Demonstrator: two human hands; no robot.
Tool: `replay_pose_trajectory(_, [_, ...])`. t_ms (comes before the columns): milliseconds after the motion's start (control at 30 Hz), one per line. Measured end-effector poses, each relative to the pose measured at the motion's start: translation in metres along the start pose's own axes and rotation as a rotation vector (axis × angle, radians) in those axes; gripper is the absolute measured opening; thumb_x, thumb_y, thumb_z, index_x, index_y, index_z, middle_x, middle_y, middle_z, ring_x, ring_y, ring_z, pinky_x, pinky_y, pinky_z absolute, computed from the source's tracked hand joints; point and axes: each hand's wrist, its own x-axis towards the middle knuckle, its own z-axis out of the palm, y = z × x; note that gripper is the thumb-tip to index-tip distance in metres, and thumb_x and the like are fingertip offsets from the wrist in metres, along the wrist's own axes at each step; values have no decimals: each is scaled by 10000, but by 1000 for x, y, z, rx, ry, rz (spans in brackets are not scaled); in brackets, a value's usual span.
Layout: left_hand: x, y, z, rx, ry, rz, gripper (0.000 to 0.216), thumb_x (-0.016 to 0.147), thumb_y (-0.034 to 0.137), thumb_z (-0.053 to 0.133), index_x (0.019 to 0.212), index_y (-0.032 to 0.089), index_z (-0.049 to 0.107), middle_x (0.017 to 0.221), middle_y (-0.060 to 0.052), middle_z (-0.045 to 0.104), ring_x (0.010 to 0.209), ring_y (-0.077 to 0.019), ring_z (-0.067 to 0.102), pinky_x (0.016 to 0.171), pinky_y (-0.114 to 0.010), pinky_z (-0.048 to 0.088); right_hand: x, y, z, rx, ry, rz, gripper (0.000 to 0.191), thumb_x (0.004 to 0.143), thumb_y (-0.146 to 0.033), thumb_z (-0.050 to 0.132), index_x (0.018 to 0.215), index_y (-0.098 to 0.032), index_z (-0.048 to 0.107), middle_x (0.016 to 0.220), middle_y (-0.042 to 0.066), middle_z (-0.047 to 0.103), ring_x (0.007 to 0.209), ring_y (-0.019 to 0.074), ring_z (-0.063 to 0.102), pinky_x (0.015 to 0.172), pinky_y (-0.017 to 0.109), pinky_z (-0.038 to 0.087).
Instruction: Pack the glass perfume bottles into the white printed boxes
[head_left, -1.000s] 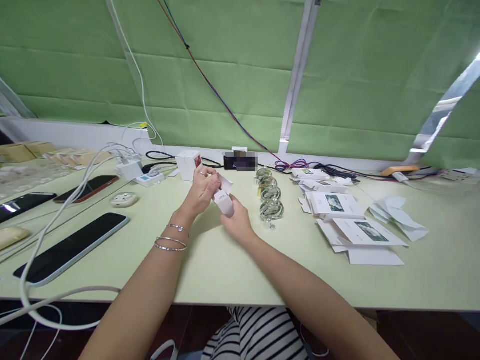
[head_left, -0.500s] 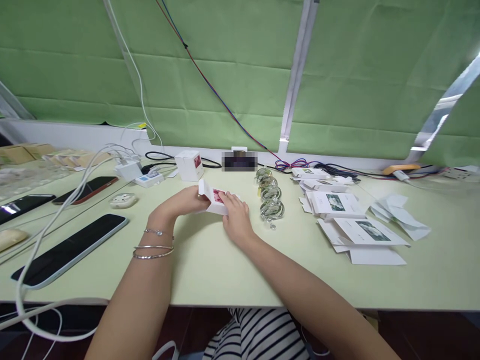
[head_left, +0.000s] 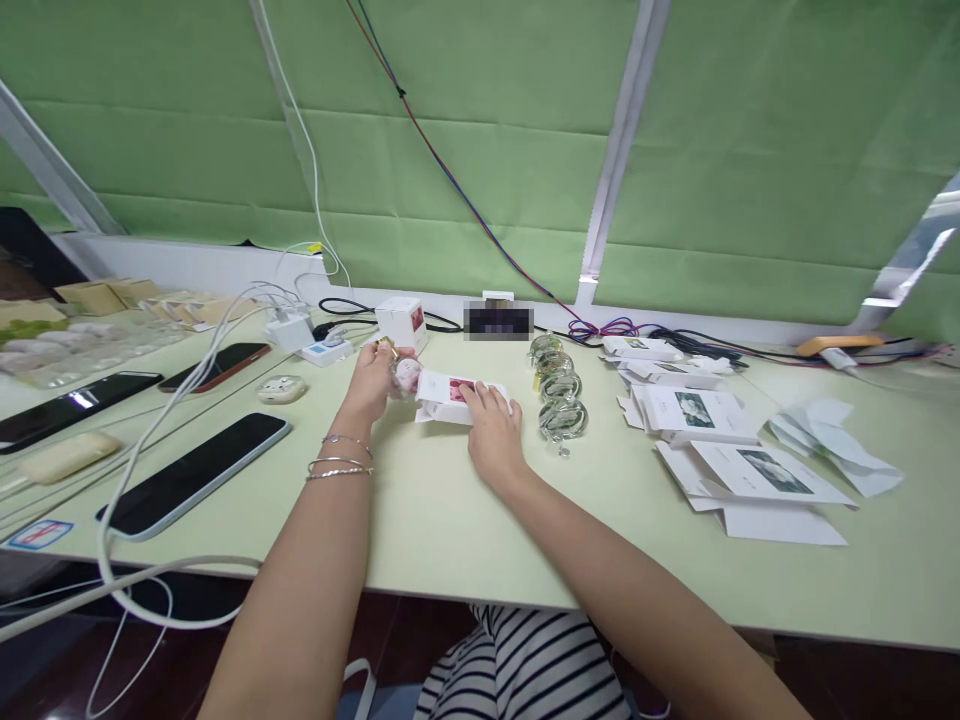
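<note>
My left hand (head_left: 369, 382) is closed round a small clear, rounded bottle (head_left: 406, 376) with a gold-coloured top and something pinkish inside. The bottle is just outside the left end of a small white box (head_left: 435, 388) with a pink picture, whose flaps stand open there. My right hand (head_left: 495, 430) grips that box from its right side, fingers over the top; the thumb is hidden. Behind the left hand stands a similar closed white box (head_left: 403, 322). Right of my right hand lies a row of several clear round glass items (head_left: 562, 420).
Several opened white boxes (head_left: 757, 470) with flower pictures lie on the right, beside crumpled white paper (head_left: 836, 440). On the left are a phone (head_left: 199, 470), an earbud case (head_left: 281, 388) and a trailing white cable (head_left: 142, 430). Black cords (head_left: 352, 308) run along the back.
My left hand has moved back from the box opening and now shows the bottle outside it. My right hand still holds the box. The view has shifted slightly left.
</note>
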Motion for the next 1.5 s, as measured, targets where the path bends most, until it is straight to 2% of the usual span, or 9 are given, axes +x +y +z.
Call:
replay_pose_trajectory(133, [7,-19,1,245,227,152,80,849,296,414,836,222,386,846,-34,617,783,-161,586,766,-344,466,-2,1,1,-85,-11,-33,636,766,17,340,1342,-254,341,1437,75,337,1322,258,275,1051,501,188])
replay_pose_trajectory(300, [7,-21,-3,450,117,225,114,827,239,410,939,237,391,950,-63,618,812,-204,577,802,-401,432,1,2,-4,79,56,-70,523,814,-40,352,1311,-200,372,1375,111,412,1279,250,338,1044,475,231])
replay_pose_trajectory(467, [5,-11,-1,568,5,276,105,814,268,413,910,229,425,925,-80,585,772,-226,574,757,-422,441,5,-3,-15,649,344,87,407,838,-302,468,1206,-144,391,1186,137,521,1077,216,505,897,368,420])
replay_pose_trajectory(600, [7,-12,-2,609,57,250,134,790,243,444,920,220,427,862,-101,569,774,-271,573,757,-484,423,8,-3,-23,1019,379,106,359,816,-382,501,1101,-176,428,1111,98,565,976,193,564,827,340,464])
replay_pose_trajectory(767, [12,-17,-3,567,186,226,268,773,213,454,1037,178,427,894,-149,554,865,-322,559,798,-538,386,7,2,-30,851,479,-52,390,800,-228,500,1180,-187,422,1186,95,534,1088,195,499,927,366,405])
replay_pose_trajectory(967, [-12,16,7,444,374,899,270,853,395,368,907,183,525,952,-126,547,1006,-279,478,927,-499,311,7,5,-30,568,533,-51,424,785,-122,414,1205,-175,432,1165,106,526,1083,216,467,963,417,351])
replay_pose_trajectory(1100, [-33,36,24,489,89,1204,342,839,492,405,791,212,595,849,-69,593,907,-233,505,897,-444,349,8,6,-29,523,538,-11,443,794,-123,395,1234,-162,420,1175,115,510,1102,216,443,963,397,350])
replay_pose_trajectory(1233, [-36,36,33,498,-35,1138,177,806,370,535,731,234,621,766,-28,627,838,-209,531,864,-418,388,7,6,-29,484,500,34,461,795,-123,390,1254,-169,406,1192,112,499,1125,216,431,955,385,352])
replay_pose_trajectory(1500, [-26,33,24,63,510,838,220,843,400,510,831,183,541,817,-29,575,794,-151,553,705,-306,456,6,2,-31,361,510,134,461,784,-98,384,1233,-191,423,1169,111,511,1142,229,419,1013,458,240])
